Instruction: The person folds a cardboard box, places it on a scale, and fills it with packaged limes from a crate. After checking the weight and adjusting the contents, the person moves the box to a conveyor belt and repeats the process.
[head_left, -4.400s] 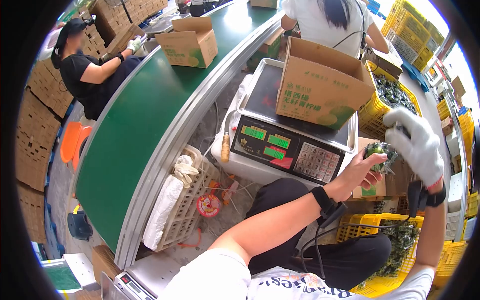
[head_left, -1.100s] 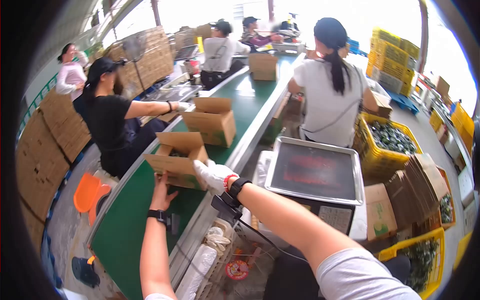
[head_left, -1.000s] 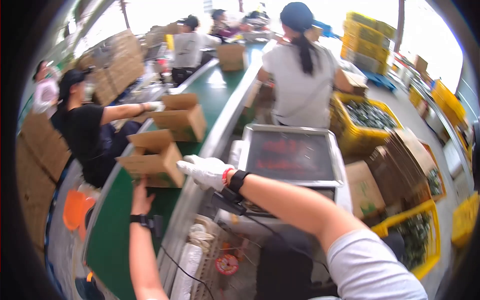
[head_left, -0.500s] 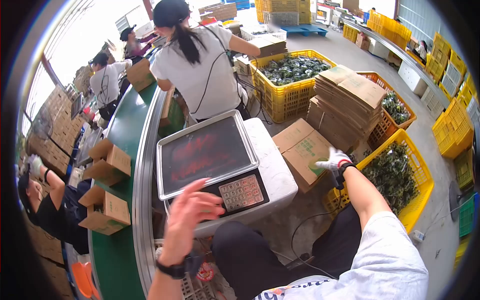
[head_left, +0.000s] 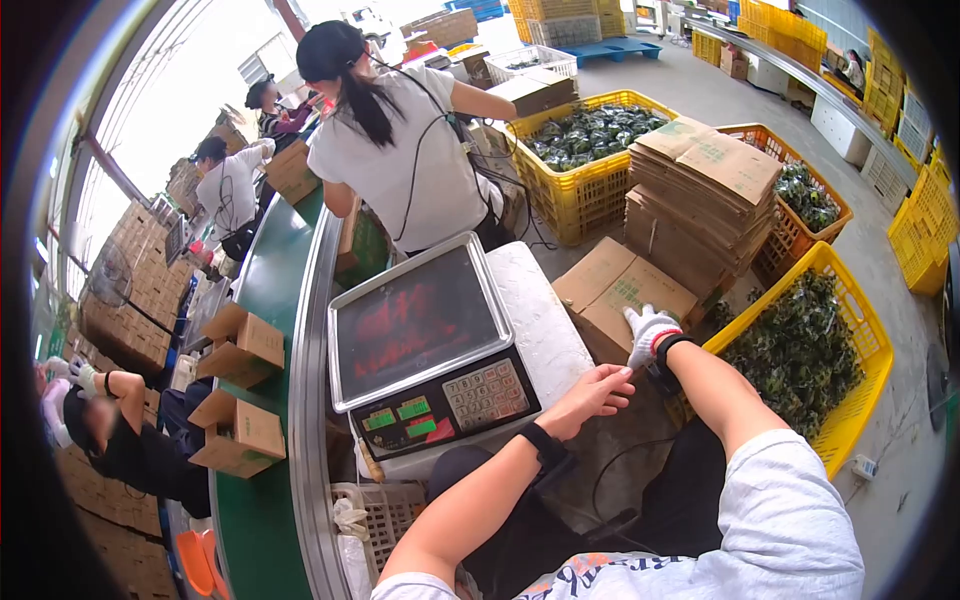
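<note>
My right hand, in a white glove with a red cuff, is on the near edge of a cardboard box with green print. Its fingers bend over that edge, and the undersides are hidden. My left hand, bare and with a black band at the wrist, reaches across to the near side of the same box. Its fingers are stretched out with nothing in them, apart from the box. Left of both hands, a scale with a metal-rimmed tray and keypad rests on a white foam block.
A stack of flattened cartons rises behind the box. Yellow crates of bagged greens stand at the right. Along the left runs a green conveyor carrying open boxes. A person in a white shirt stands beyond the scale.
My left hand has moved from over the scale's front rightward, close to the box. My right hand has come down onto the box's near edge. The scale's green displays are now uncovered.
</note>
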